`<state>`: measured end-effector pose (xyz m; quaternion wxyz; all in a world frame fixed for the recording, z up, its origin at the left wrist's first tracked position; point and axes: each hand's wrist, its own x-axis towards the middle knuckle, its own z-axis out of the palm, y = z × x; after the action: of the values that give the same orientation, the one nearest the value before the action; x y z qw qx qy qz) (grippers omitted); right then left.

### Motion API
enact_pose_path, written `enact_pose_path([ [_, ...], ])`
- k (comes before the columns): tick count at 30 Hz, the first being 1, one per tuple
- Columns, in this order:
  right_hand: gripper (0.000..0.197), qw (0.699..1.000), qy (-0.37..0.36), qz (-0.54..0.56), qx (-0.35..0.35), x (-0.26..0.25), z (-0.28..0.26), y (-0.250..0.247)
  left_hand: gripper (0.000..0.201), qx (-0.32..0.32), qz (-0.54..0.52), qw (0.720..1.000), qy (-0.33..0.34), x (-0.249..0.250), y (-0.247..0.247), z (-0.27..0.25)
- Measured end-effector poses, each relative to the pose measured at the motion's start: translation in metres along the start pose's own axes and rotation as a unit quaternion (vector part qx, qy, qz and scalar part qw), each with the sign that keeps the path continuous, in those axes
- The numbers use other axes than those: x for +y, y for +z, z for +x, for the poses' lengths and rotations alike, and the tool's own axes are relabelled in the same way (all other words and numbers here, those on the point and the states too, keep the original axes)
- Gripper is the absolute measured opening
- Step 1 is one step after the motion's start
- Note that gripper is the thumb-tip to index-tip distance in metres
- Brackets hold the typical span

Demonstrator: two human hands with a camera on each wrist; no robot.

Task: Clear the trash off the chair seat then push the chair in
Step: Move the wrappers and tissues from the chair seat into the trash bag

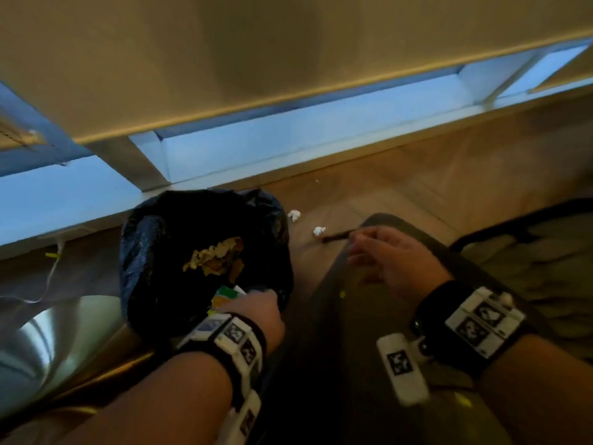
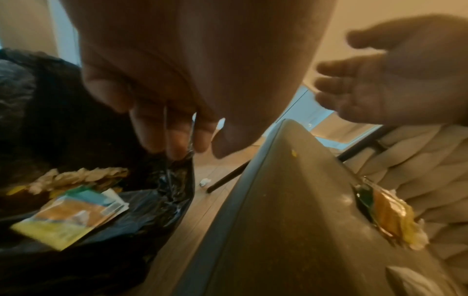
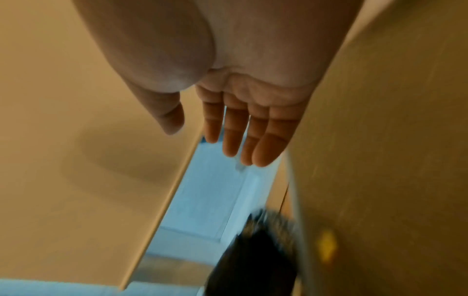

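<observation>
The dark grey chair seat (image 1: 337, 348) lies in front of me. A crumpled snack wrapper (image 2: 390, 216) sits at its back edge against the cream cushion, and small yellow crumbs (image 1: 342, 294) dot the seat. My right hand (image 1: 361, 252) hovers over the seat's far end with straight fingers (image 3: 233, 138), holding nothing. Left of the seat, my left hand (image 2: 187, 152) pinches the rim of a black trash bag (image 1: 205, 261). Inside the bag lie crumpled brown paper (image 1: 215, 256) and a yellow and blue packet (image 2: 70, 216).
Two white paper scraps (image 1: 294, 215) and a thin dark stick (image 1: 337, 236) lie on the wooden floor beyond the seat. A pale wall with a white baseboard (image 1: 288, 139) runs behind. The cream padded chair back (image 1: 529, 258) stands at the right.
</observation>
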<state>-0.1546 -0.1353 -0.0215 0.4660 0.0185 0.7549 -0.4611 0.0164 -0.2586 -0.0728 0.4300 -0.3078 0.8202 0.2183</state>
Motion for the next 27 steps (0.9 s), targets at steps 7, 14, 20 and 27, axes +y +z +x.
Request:
enact_pose_path([
  [7,0.03,0.945,0.04,-0.169,0.278,0.053,-0.042,-0.169,0.045,0.203,-0.083,0.963,0.154,0.047,-0.003,-0.033],
  [14,0.109,0.951,0.151,-0.096,0.25,0.14,-0.048,-0.208,0.091,0.034,0.07,0.953,0.292,0.143,0.047,-0.057],
  [20,0.129,0.953,0.119,-0.18,0.211,0.129,-0.04,-0.175,0.058,-0.073,0.167,0.937,0.298,0.206,0.093,-0.047],
  [27,0.071,0.936,0.044,-0.319,0.143,0.122,-0.022,-0.124,0.036,-0.056,0.121,0.958,0.253,0.205,0.104,-0.04],
])
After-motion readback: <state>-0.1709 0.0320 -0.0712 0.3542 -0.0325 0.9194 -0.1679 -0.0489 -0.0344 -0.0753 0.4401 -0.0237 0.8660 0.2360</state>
